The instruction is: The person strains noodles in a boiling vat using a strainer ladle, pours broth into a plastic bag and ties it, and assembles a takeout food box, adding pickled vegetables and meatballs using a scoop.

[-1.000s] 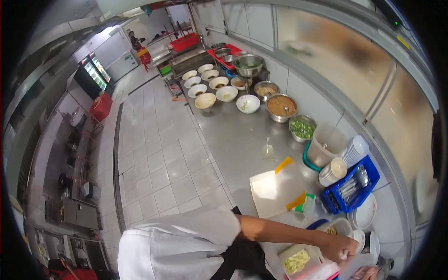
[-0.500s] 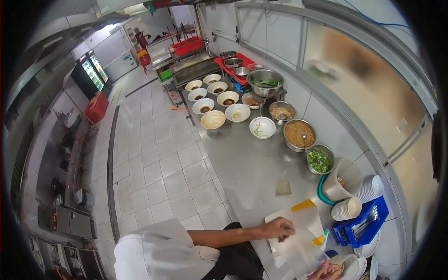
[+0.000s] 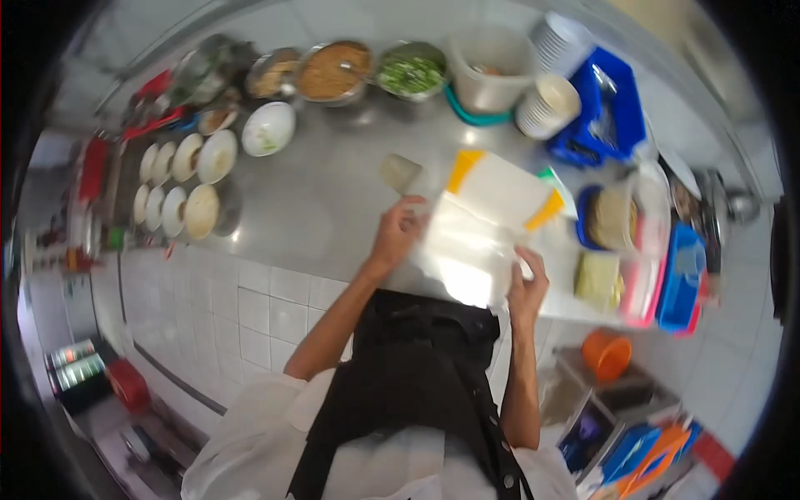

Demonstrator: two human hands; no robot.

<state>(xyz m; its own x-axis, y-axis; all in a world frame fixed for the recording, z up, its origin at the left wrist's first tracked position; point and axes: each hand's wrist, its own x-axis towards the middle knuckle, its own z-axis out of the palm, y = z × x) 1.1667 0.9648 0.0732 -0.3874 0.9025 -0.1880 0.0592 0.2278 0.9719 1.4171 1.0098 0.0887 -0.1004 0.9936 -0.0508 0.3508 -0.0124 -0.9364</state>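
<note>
A glossy pale sheet point(image 3: 467, 242) with a fold across it and yellow-orange corners lies on the steel counter point(image 3: 308, 200). My left hand point(image 3: 400, 229) is at its left edge, fingers curled and closed. At the lower right edge is my right hand point(image 3: 529, 287), its fingers also bent together. Glare and blur hide what either hand pinches. Just above my left hand, a small clear bag point(image 3: 400, 172) rests on the counter.
Along the back stand bowls of brown crumbs point(image 3: 333, 73) and chopped greens point(image 3: 412, 72), a plastic tub point(image 3: 492, 71), stacked cups point(image 3: 548, 107) and a blue basket point(image 3: 612, 125). White bowls point(image 3: 217, 157) are at left; food containers point(image 3: 598, 282) at right.
The view has swung down and right over the sheet. My left hand has moved from the right-hand containers to the sheet's left edge; my right hand is now at its right edge.
</note>
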